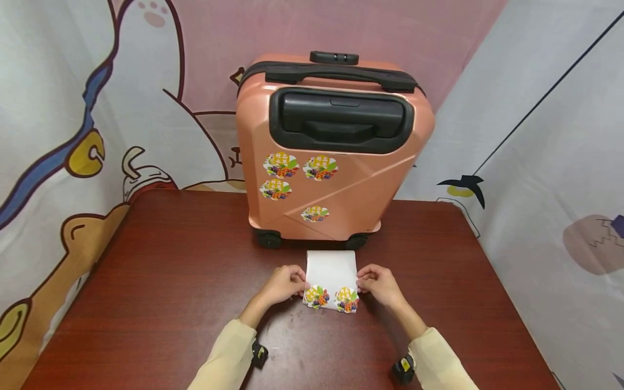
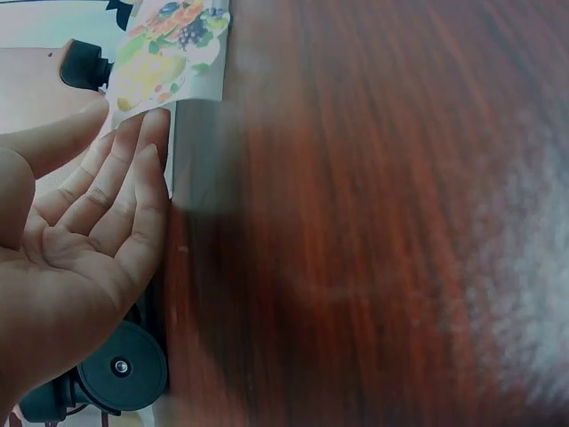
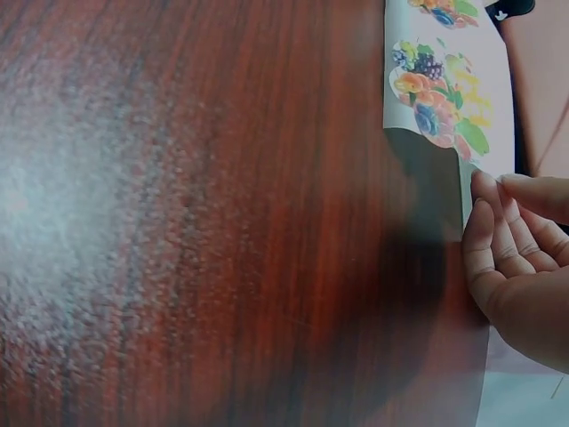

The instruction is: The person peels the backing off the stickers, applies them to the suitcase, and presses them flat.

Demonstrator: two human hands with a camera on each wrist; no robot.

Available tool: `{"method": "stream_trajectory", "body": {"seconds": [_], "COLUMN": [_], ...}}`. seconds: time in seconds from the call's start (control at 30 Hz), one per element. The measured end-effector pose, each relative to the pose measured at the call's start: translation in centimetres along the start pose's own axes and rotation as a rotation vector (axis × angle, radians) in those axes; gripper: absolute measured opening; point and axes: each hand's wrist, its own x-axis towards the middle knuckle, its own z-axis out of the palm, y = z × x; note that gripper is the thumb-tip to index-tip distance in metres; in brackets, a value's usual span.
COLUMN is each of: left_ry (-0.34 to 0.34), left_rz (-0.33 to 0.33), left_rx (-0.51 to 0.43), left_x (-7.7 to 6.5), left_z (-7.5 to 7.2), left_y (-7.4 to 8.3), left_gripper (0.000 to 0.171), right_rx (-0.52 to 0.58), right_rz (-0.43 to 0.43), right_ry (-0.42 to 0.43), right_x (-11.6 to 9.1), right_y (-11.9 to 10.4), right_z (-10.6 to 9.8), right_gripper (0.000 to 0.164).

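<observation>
A white strip of sticker backing paper (image 1: 331, 268) lies in front of the suitcase, with two round fruit stickers (image 1: 346, 299) along its near end. My left hand (image 1: 285, 284) pinches the strip's left edge between thumb and fingers. At the opposite edge, my right hand (image 1: 382, 286) does the same. In the left wrist view, a fruit sticker (image 2: 169, 62) shows just beyond the fingertips, and the paper's end is lifted over the table. The right wrist view has the other fruit sticker (image 3: 440, 93) near the thumb, with the paper curving slightly.
A pink hard-shell suitcase (image 1: 351, 189) stands upright at the back of the brown wooden table (image 1: 185, 271). Several similar fruit stickers (image 1: 320, 168) are on its front, below the black handle recess (image 1: 341, 138). A cartoon-printed cloth (image 1: 214, 54) hangs behind the table.
</observation>
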Motion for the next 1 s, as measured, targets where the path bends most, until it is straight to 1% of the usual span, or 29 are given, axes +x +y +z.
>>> {"method": "stream_trajectory", "body": {"seconds": [0.17,0.37,0.57,0.7,0.8,0.87,1.0], "left_ry": [-0.007,0.001,0.034,0.047,0.037,0.033,0.039], "left_rz": [-0.002,0.008,0.028,0.043,0.049,0.044,0.031], "left_rx": [-0.016,-0.028,-0.046,-0.085,-0.127,-0.138,-0.136], "left_x": [-0.1,0.0,0.2,0.2,0.1,0.1,0.4], "left_z": [-0.1,-0.1,-0.3,-0.4,-0.4,-0.4,-0.4], "left_y": [0.1,0.4,1.2,1.9,2.4,2.5,2.1], "left_gripper": [0.016,0.014,0.013,0.011,0.010,0.009,0.010], "right_rx": [-0.006,-0.019,-0.013,-0.006,0.002,0.002,0.000], "right_rz": [-0.024,-0.027,-0.054,-0.064,-0.049,-0.043,-0.037], "right_ry": [-0.006,-0.021,-0.031,-0.040,-0.032,-0.021,0.033], "right_x": [-0.1,-0.1,0.0,0.0,0.0,-0.1,-0.1], "right_y": [-0.5,-1.3,-2.0,-2.1,-2.1,-2.1,-2.4], "right_z": [-0.3,-0.6,-1.1,-1.3,-1.3,-1.2,-1.1], "right_gripper": [0.013,0.013,0.013,0.013,0.013,0.014,0.017]}}
